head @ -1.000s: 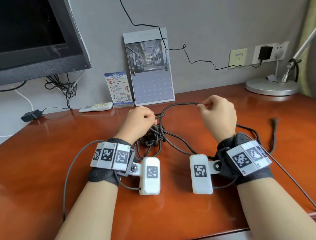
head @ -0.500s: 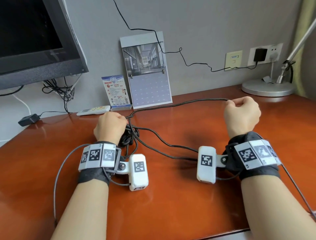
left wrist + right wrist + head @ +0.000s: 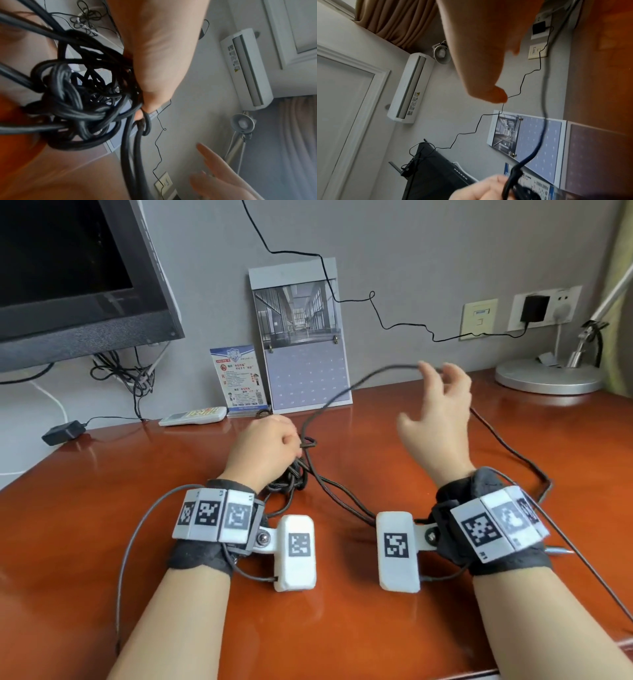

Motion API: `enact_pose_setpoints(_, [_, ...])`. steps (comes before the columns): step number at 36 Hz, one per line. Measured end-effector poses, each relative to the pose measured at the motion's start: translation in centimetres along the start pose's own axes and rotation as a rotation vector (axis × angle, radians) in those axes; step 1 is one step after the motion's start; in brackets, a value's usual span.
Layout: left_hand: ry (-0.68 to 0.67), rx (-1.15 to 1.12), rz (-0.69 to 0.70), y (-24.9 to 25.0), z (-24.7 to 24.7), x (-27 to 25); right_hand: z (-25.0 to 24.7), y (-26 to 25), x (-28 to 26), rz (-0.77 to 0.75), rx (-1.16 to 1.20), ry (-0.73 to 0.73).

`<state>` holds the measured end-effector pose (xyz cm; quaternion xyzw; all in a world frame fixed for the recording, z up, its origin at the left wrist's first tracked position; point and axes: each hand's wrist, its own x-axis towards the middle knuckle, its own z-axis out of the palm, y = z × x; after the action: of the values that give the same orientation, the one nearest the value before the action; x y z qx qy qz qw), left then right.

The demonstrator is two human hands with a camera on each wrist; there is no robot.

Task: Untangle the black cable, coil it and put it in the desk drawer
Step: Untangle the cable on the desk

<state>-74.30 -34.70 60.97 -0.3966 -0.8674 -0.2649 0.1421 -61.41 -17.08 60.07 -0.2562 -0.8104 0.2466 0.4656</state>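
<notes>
The black cable's tangle (image 3: 291, 474) lies on the desk under my left hand (image 3: 270, 445), which grips it in a fist next to a small knot (image 3: 308, 442). The left wrist view shows the tangle (image 3: 77, 101) bunched against that hand (image 3: 154, 60). One strand (image 3: 346, 390) arcs up from the knot to my right hand (image 3: 442, 395), which is raised with its fingers spread; the strand passes by the fingertips. In the right wrist view that strand (image 3: 544, 108) hangs free beside the straight fingers (image 3: 488, 81). More cable (image 3: 513, 457) trails over the desk on the right. No drawer is visible.
A monitor (image 3: 75, 278) stands at the back left with wires under it. A calendar (image 3: 301, 337), a card (image 3: 239, 378) and a remote (image 3: 193, 416) line the wall. A lamp base (image 3: 548, 376) sits back right under wall sockets (image 3: 541, 308).
My right hand had pulled a strand out to the right in a fist. It has now come back toward the middle, risen and spread its fingers. My left hand still grips the tangle.
</notes>
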Motion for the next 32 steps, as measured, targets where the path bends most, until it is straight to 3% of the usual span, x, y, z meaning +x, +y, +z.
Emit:
enact_pose_setpoints(5, [-0.064,0.022,0.103,1.4,0.4,-0.2,1.2,-0.8,-1.1,-0.299,0.028,-0.309])
enact_pose_setpoints(12, [-0.142,-0.049,0.163,2.5,0.5,-0.5,2.6,-0.7,-1.8,-0.296,-0.048,-0.663])
enact_pose_setpoints(19, [-0.163,-0.056,0.186,2.6,0.4,-0.7,2.6,-1.2,-1.8,-0.220,0.035,-0.586])
enact_pose_setpoints(23, [-0.169,-0.074,0.190,2.7,0.5,-0.6,2.7,-1.6,-1.9,-0.231,-0.044,-0.637])
enact_pose_setpoints(32, [-0.165,-0.020,0.145,2.8,0.5,-0.7,1.9,-2.3,-1.4,-0.137,-0.347,-0.440])
